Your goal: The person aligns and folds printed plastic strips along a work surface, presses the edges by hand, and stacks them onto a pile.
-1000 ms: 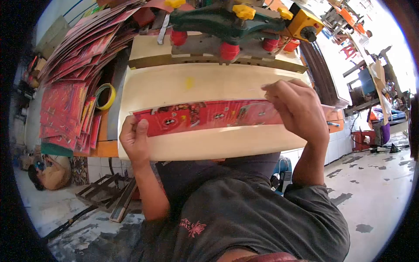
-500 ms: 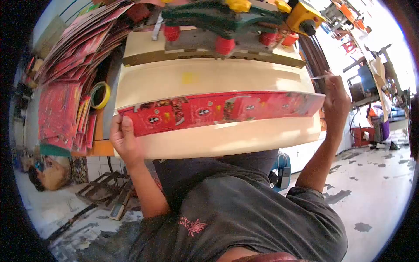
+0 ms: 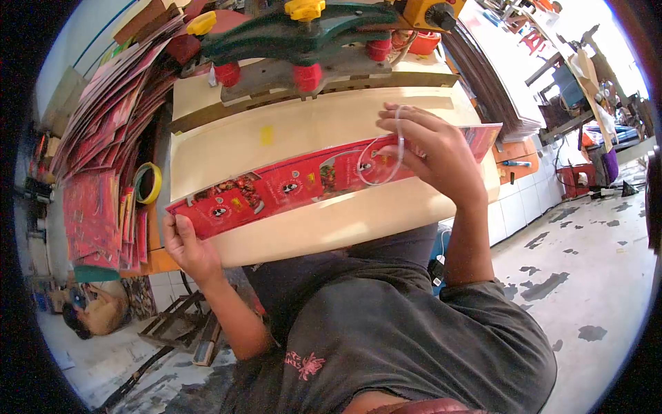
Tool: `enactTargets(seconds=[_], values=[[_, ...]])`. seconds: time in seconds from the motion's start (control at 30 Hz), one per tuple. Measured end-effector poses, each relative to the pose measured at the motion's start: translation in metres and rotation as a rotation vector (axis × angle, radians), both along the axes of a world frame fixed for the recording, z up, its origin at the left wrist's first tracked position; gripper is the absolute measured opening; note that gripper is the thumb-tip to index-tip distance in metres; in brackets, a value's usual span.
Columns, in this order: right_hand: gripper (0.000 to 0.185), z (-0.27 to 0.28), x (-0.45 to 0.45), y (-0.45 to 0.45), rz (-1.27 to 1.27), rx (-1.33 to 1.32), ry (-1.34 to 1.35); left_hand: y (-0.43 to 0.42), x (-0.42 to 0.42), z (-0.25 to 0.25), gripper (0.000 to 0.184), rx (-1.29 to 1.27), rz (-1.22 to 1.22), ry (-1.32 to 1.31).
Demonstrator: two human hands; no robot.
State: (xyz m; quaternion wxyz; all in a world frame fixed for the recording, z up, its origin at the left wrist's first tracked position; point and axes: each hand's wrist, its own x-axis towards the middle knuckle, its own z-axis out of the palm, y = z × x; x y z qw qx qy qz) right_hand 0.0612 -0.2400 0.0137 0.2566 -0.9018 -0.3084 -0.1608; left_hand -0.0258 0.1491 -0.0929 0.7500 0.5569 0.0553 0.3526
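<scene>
A long red printed cardboard strip (image 3: 286,185) with food pictures lies slantwise across the pale board. My left hand (image 3: 189,250) pinches its left end, the thumb on top. Over its right part is my right hand (image 3: 438,155), fingers bent, holding a thin translucent loop (image 3: 372,183) that hangs over the strip. Whether the loop is a rubber band or a plastic strip I cannot make out. The pale board (image 3: 324,231) reaches to the edge nearest my body.
A green machine clamp (image 3: 303,38) with red feet and yellow knobs stands at the back. Stacked red printed sheets (image 3: 103,131) and a yellow tape roll (image 3: 153,183) are on the left. A person (image 3: 103,310) is low at the left. Brown stacked boards (image 3: 489,83) stand right.
My right hand has moved left from beyond the strip's right end to over the strip, and the loop now shows clearly. The strip slants more, its left end lower; the camera view has turned.
</scene>
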Motion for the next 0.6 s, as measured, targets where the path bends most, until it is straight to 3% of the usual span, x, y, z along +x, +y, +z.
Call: enactTargets(seconds=[0.13,0.17,0.27,0.3,0.43,0.53,0.6], values=[[0.028,-0.004,0.004,0.012,0.092,0.024,-0.011,-0.017,0.0,0.016,0.016,0.042,0.071,0.021],[0.02,-0.005,0.004,0.015,0.105,0.044,-0.045,-0.009,0.0,0.014,0.019,0.113,-0.026,-0.035],[0.014,-0.004,-0.001,0.019,0.013,0.045,0.028,0.001,-0.002,0.0,0.019,0.052,0.032,-0.005],[0.008,-0.012,0.001,0.023,0.056,0.259,-0.009,-0.001,-0.003,0.003,0.019,-0.009,-0.007,-0.018],[0.01,0.0,-0.01,0.026,-0.027,0.414,0.147,0.013,-0.005,-0.012,0.02,0.002,-0.002,-0.059],[0.007,-0.001,-0.009,0.013,-0.039,0.44,0.076,0.033,-0.011,-0.027,0.023,-0.033,-0.003,-0.1],[0.011,0.001,-0.004,-0.007,-0.087,0.698,-0.068,0.075,-0.026,-0.054,0.029,0.144,0.142,-0.095]])
